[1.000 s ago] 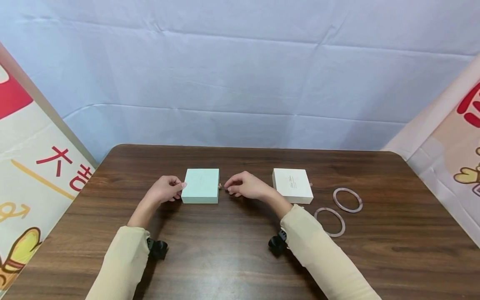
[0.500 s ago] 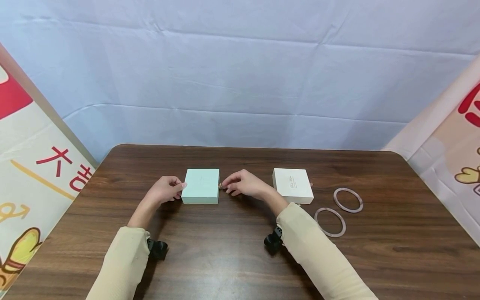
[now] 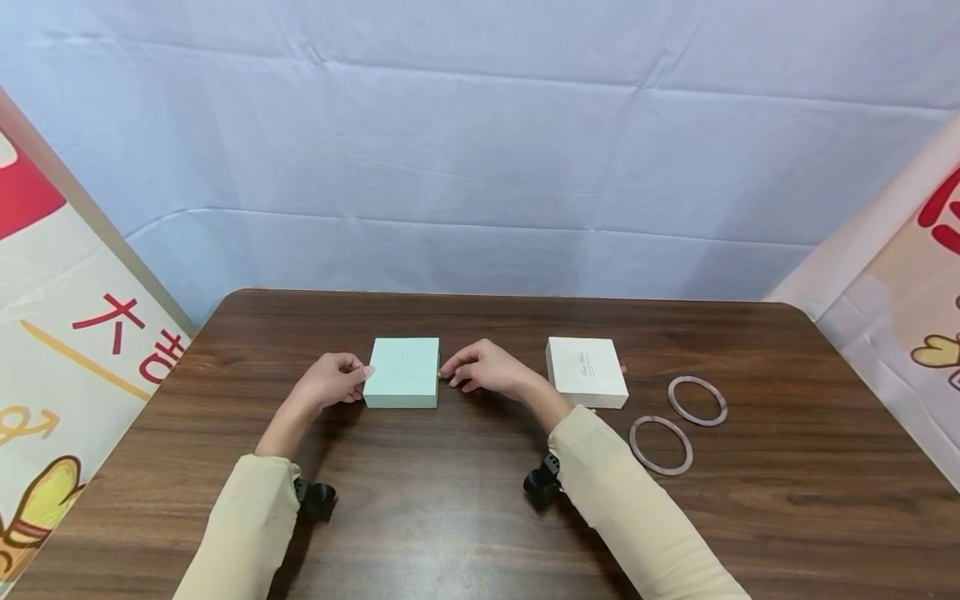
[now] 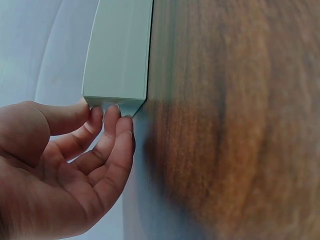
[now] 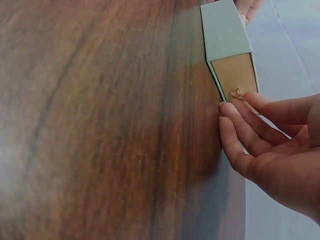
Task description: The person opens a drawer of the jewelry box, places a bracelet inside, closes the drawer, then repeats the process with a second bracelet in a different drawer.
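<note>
The right grip [image 3: 483, 367] pinches the pull tab [image 5: 237, 94] of the mint box [image 3: 402, 367]; the left grip [image 3: 330, 379] holds the opposite end, the box lying flat on the surface [image 3: 450, 517]. Opening the tan drawer [image 5: 232, 72] seems in hand, calling for a rightward pull. Unlike a second ago, the right grip meets the tab.

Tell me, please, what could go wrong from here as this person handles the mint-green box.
The right hand has only a small tab at its fingertips, which might slip free. The mint-green box might slide if the tab is pulled, since the left hand grips only its opposite end. Moving rightward, the right sleeve could bump the nearby white box.
</note>
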Action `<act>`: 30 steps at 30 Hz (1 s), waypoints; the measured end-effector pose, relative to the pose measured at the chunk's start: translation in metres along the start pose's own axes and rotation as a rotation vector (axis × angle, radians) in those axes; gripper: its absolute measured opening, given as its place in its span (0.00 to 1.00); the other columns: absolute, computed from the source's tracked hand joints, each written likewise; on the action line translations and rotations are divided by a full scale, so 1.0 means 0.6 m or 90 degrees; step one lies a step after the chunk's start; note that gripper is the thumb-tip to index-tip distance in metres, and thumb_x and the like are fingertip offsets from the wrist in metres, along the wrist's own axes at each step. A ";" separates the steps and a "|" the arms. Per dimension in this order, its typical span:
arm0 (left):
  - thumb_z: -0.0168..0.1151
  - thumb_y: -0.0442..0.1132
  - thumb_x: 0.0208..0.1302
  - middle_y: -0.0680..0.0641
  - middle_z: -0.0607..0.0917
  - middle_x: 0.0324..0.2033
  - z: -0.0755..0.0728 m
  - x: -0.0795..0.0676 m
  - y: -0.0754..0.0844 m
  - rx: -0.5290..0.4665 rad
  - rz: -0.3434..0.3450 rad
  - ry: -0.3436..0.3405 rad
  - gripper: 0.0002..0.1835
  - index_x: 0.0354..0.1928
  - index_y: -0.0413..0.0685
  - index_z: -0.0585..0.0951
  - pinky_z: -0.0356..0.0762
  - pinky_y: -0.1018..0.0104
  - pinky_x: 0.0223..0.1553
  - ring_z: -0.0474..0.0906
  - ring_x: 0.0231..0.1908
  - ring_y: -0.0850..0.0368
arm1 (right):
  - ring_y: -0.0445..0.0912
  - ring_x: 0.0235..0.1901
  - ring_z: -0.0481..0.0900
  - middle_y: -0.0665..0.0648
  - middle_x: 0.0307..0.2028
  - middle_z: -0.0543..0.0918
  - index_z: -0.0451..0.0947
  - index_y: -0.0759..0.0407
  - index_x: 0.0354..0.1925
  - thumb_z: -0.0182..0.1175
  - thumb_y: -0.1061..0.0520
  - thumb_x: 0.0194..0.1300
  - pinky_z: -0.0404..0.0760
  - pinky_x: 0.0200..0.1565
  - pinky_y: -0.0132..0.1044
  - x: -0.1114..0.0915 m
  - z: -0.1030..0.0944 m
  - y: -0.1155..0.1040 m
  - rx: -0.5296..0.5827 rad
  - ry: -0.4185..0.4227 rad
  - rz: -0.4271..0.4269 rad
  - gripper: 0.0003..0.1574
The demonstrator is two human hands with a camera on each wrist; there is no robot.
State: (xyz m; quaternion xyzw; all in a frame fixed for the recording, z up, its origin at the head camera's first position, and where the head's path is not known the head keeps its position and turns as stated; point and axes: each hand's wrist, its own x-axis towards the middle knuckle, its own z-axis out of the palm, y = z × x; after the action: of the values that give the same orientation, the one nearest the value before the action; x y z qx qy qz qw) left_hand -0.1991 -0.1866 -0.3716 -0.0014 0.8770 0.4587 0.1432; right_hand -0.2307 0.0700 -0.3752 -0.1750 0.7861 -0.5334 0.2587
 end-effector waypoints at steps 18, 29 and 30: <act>0.50 0.38 0.69 0.44 0.75 0.25 -0.001 -0.003 0.002 0.001 0.001 -0.006 0.12 0.32 0.34 0.73 0.76 0.62 0.32 0.75 0.27 0.54 | 0.53 0.44 0.79 0.64 0.46 0.80 0.78 0.71 0.45 0.47 0.71 0.65 0.78 0.43 0.40 0.002 0.000 0.005 0.019 -0.001 0.004 0.14; 0.50 0.39 0.69 0.43 0.75 0.24 0.000 -0.004 0.001 0.003 0.004 -0.008 0.13 0.31 0.34 0.73 0.76 0.61 0.32 0.75 0.27 0.54 | 0.52 0.43 0.79 0.65 0.44 0.80 0.78 0.73 0.43 0.46 0.72 0.65 0.78 0.42 0.39 0.002 0.003 0.005 0.019 0.010 0.013 0.15; 0.50 0.39 0.69 0.43 0.75 0.25 0.000 -0.004 0.001 0.003 0.003 -0.008 0.13 0.31 0.34 0.73 0.76 0.61 0.33 0.75 0.27 0.54 | 0.52 0.43 0.79 0.65 0.44 0.81 0.78 0.73 0.43 0.46 0.72 0.65 0.78 0.42 0.39 0.001 0.003 0.005 0.019 0.011 0.015 0.15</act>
State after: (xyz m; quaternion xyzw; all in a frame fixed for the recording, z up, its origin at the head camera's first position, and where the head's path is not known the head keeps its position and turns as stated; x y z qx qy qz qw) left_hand -0.1969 -0.1868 -0.3705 0.0038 0.8773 0.4568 0.1474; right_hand -0.2302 0.0695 -0.3784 -0.1574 0.7821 -0.5438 0.2605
